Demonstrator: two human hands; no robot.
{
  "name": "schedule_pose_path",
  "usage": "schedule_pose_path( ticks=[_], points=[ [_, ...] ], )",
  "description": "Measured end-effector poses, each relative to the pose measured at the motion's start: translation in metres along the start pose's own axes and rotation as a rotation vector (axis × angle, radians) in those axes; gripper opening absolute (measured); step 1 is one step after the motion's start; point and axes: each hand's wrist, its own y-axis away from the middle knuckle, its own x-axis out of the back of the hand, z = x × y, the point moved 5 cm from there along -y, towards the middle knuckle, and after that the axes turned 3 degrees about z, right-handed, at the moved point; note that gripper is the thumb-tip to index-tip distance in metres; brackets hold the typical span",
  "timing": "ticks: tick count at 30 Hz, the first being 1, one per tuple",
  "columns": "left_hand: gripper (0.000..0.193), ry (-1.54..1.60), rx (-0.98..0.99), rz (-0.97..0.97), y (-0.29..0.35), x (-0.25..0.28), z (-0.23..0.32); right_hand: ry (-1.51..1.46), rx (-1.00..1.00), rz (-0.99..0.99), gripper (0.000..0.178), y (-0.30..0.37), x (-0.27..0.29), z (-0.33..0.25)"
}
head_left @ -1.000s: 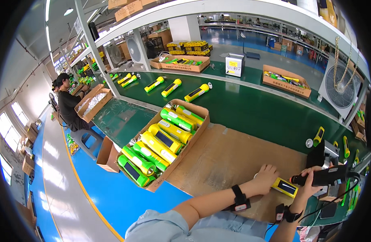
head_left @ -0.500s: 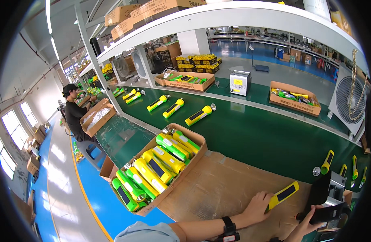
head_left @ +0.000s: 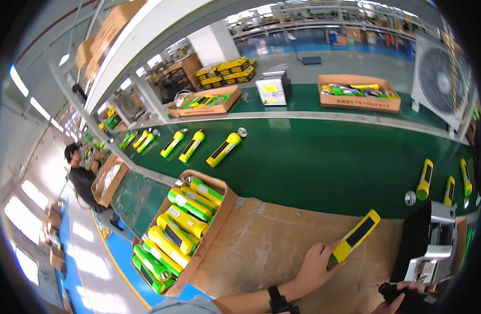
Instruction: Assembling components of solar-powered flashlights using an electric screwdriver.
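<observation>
My left hand (head_left: 315, 268) is closed around the lower end of a yellow flashlight (head_left: 355, 238) with a dark panel on its face and a green end. The flashlight points up and to the right, over a cardboard sheet. Low at the right, my right hand (head_left: 395, 304) grips a black electric screwdriver (head_left: 410, 299) with a reddish tip, partly cut off by the dark rim of the picture. That tip points left and stays apart from the flashlight. Left of my hands, an open cardboard box (head_left: 211, 230) holds several green and yellow flashlights.
A metal and black machine (head_left: 434, 243) stands just beyond my right hand. Several flashlights lie on the green conveyor belt (head_left: 303, 157), some with loose reflector heads. Beyond it are cardboard boxes (head_left: 355, 103) and a fan unit (head_left: 442, 78). A person (head_left: 83, 175) sits at the far left.
The whole view has swung, shifting the box and belt leftward. The flashlight in my left hand now tilts more steeply upward. My right hand and the screwdriver appear lower in the picture.
</observation>
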Motion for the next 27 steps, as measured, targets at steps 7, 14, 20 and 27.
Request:
schedule_pose_path(
  ticks=[7,14,20,27],
  points=[
    [0.059,-0.292,-0.097,0.124,-0.066,-0.021,0.002,-0.175,0.061,0.02,0.054,-0.022,-0.018,-0.016],
    [0.06,-0.059,-0.228,0.159,-0.158,-0.105,-0.004,0.15,0.07,-0.285,0.072,-0.029,-0.001,-0.04],
    [0.056,-0.054,-0.306,0.272,-0.159,-0.099,-0.002,0.089,0.183,-0.166,0.082,-0.024,0.009,-0.038],
    [0.011,0.51,-0.09,0.173,-0.172,-0.098,-0.001,-0.051,0.219,-0.022,0.08,-0.01,0.005,-0.012]
  ],
)
